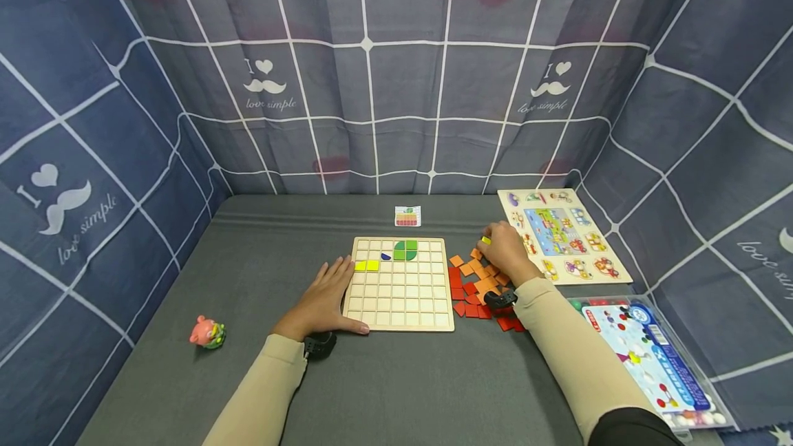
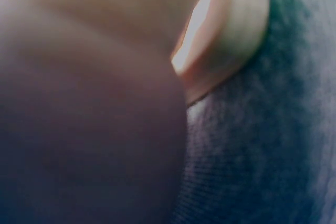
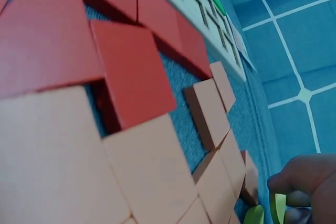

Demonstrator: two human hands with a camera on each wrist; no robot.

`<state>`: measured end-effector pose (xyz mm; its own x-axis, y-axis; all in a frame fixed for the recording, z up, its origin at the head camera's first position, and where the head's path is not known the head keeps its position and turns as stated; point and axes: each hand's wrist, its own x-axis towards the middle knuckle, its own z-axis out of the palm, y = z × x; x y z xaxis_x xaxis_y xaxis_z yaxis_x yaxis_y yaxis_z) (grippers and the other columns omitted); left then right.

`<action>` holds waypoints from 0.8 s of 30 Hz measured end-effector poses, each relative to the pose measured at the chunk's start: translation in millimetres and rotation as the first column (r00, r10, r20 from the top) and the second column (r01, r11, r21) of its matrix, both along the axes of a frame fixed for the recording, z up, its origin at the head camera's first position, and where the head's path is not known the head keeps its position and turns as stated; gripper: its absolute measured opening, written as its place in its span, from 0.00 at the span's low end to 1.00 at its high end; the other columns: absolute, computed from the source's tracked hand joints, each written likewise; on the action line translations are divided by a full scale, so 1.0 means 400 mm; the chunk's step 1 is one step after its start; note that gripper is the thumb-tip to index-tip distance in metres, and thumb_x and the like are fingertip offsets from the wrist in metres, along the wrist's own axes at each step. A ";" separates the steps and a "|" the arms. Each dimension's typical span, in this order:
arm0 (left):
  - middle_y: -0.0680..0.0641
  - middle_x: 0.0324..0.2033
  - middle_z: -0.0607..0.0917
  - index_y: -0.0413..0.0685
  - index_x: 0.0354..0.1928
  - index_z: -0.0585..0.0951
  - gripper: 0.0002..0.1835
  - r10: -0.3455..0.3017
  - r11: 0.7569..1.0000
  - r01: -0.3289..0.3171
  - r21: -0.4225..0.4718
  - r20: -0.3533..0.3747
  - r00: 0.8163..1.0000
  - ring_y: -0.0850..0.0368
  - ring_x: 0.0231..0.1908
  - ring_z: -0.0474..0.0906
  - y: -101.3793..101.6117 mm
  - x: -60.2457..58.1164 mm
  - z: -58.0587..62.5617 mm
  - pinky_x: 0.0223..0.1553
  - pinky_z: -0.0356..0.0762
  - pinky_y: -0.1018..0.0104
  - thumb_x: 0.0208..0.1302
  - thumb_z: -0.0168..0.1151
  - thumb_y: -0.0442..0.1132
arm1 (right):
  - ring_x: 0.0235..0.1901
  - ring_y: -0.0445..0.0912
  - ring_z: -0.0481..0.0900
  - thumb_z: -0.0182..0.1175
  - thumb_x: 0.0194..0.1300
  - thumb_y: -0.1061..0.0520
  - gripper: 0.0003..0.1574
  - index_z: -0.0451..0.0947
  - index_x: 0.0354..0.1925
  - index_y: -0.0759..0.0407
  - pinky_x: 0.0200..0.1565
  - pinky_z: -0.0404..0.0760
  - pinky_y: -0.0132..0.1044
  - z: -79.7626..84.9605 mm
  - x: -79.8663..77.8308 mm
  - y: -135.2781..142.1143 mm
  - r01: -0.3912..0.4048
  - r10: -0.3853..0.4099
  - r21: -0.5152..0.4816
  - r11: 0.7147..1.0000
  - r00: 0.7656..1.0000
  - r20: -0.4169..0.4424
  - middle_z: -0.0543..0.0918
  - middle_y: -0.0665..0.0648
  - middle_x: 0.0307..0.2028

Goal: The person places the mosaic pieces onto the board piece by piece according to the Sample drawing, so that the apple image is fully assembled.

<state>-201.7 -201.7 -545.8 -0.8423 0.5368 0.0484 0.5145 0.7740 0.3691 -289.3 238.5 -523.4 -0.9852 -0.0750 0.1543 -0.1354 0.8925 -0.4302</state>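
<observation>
A wooden grid board [image 1: 399,303] lies flat in the middle of the table. My left hand [image 1: 323,303] rests along its left edge with fingers extended and thumb at the near corner; the left wrist view is blurred. Set in the grid are two yellow squares [image 1: 367,266], a small dark blue piece [image 1: 386,257] and a group of green tiles [image 1: 405,250]. Beyond the loose pieces, my right hand [image 1: 509,252] pinches a yellow tile [image 1: 486,240] between thumb and fingers. In the right wrist view this tile [image 3: 278,206] shows yellow-green at the fingertips.
Orange tiles [image 1: 485,283] and red tiles [image 1: 455,278] lie in a pile right of the board. A small pattern card [image 1: 407,216] sits behind it. A picture puzzle board [image 1: 564,236] and a plastic box [image 1: 644,356] stand at right, a pink figurine [image 1: 207,332] at left.
</observation>
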 end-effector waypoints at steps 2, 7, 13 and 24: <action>0.35 0.82 0.47 0.33 0.83 0.49 0.83 0.002 1.000 -0.002 0.000 0.000 1.000 0.40 0.81 0.41 0.000 0.000 0.000 0.78 0.35 0.42 0.39 0.71 0.85 | 0.48 0.65 0.80 0.70 0.69 0.56 0.22 0.84 0.53 0.72 0.51 0.80 0.59 0.006 0.001 -0.006 -0.017 0.016 -0.023 1.000 1.000 -0.014 0.81 0.69 0.47; 0.36 0.82 0.48 0.34 0.83 0.49 0.82 -0.002 1.000 0.002 0.001 -0.004 1.000 0.40 0.81 0.40 -0.001 -0.002 -0.003 0.78 0.34 0.43 0.39 0.70 0.86 | 0.46 0.61 0.80 0.70 0.69 0.58 0.20 0.84 0.54 0.70 0.50 0.81 0.56 0.021 0.008 -0.036 -0.068 0.067 -0.063 0.996 0.998 -0.016 0.80 0.66 0.46; 0.35 0.82 0.49 0.33 0.83 0.50 0.82 -0.008 1.000 0.009 0.008 -0.019 1.000 0.39 0.81 0.42 -0.002 -0.005 -0.009 0.77 0.36 0.41 0.39 0.69 0.86 | 0.45 0.57 0.81 0.71 0.68 0.60 0.20 0.84 0.55 0.69 0.48 0.82 0.52 0.040 0.018 -0.087 -0.166 0.166 -0.115 0.979 0.986 -0.011 0.82 0.63 0.47; 0.35 0.82 0.48 0.33 0.83 0.50 0.82 -0.012 1.000 0.013 0.012 -0.019 1.000 0.39 0.81 0.41 -0.005 -0.006 -0.013 0.77 0.35 0.42 0.39 0.70 0.86 | 0.47 0.54 0.81 0.71 0.68 0.63 0.19 0.84 0.56 0.67 0.49 0.83 0.48 0.053 0.043 -0.191 -0.312 0.311 -0.093 0.945 0.950 -0.033 0.82 0.59 0.48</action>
<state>-204.0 -203.7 -550.9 -0.8345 0.5465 0.0707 0.5309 0.7629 0.3691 -272.2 162.2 -502.3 -0.9121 -0.3617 0.1931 -0.4083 0.7591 -0.5070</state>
